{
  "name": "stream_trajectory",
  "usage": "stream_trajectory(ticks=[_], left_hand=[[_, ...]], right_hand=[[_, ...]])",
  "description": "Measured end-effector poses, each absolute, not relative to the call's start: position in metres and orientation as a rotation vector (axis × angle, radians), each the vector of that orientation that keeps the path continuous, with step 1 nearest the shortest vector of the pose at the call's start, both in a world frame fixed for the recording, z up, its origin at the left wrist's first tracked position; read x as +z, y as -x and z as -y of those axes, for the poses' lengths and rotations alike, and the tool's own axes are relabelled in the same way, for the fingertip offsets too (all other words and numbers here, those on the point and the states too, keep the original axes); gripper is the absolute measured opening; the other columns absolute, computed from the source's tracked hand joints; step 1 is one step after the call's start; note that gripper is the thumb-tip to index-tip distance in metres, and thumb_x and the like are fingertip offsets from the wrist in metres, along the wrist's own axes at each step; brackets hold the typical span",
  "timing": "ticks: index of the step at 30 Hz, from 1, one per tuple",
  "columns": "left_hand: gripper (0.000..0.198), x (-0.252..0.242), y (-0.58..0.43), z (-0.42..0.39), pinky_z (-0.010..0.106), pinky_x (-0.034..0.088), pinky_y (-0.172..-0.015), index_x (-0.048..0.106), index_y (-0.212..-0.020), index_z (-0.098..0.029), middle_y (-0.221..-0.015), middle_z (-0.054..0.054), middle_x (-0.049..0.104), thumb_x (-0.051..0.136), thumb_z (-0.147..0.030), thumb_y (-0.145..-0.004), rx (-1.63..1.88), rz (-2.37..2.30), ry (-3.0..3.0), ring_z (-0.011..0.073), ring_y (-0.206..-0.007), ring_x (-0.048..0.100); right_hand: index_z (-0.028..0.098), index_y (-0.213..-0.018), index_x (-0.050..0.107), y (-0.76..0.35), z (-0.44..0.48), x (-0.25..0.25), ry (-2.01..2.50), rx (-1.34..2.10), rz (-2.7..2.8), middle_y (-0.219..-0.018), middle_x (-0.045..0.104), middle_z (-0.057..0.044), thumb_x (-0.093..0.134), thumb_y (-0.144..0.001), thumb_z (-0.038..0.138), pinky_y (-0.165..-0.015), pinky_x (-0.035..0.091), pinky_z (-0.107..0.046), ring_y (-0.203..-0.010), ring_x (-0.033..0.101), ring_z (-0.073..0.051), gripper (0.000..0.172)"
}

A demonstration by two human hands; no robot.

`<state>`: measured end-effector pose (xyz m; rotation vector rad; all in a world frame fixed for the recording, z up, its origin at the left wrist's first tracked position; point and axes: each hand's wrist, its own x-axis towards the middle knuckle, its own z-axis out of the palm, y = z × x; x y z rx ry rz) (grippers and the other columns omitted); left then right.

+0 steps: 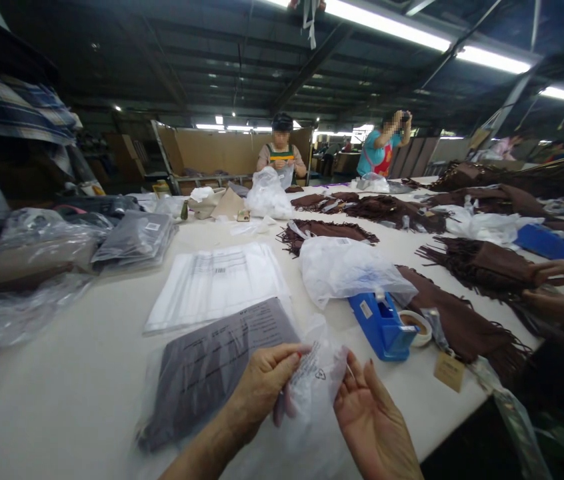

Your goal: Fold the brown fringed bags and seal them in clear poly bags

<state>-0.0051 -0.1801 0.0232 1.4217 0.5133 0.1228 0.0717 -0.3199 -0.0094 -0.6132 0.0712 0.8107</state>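
My left hand (265,387) pinches a clear plastic bag (319,367) printed with small text and a recycling mark. At the bag's right edge, my right hand (372,410) is palm up, its fingertips touching the film and its thumb held apart. Left of the hands lies a folded dark grey textile in a printed clear bag (227,360). Behind that is a white sheet-like package (217,280) with a barcode. A blue tape dispenser (387,333) stands beyond my right hand, under the edge of a heap of plastic bags (347,267).
Brown fringed scarves (467,313) cover much of the right side, where another person's hands (562,287) touch one. Bagged textiles (135,237) are piled at left. Across the table (87,373) are two people, one seated (282,153) and one standing (382,150).
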Motion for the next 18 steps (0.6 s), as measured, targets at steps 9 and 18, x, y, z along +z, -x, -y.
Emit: stream_trajectory(ticks=[9, 18], left_hand=[[0.045, 0.036, 0.003, 0.186, 0.02, 0.035, -0.04, 0.064, -0.106, -0.013, -0.058, 0.0, 0.061, 0.053, -0.044, -0.075, 0.096, -0.437, -1.498, 0.0092, -0.042, 0.048], [0.044, -0.002, 0.098, 0.209, 0.036, 0.042, -0.069, 0.055, -0.11, -0.013, -0.092, 0.012, 0.064, 0.045, -0.047, -0.085, 0.89, 0.056, -3.058, 0.0253, -0.082, 0.059]], right_hand=[[0.02, -0.081, 0.07, -0.044, 0.297, 0.004, 0.55, 0.888, -0.303, -0.084, 0.074, 0.001, 0.081, -0.058, 0.02, -0.081, 0.055, -0.03, -0.079, 0.068, -0.014, 0.025], [0.035, -0.102, 0.064, -0.065, 0.38, -0.002, 1.311, 0.235, 0.184, -0.105, 0.069, 0.005, 0.06, -0.082, 0.039, -0.086, 0.055, -0.03, -0.102, 0.062, -0.016, 0.021]])
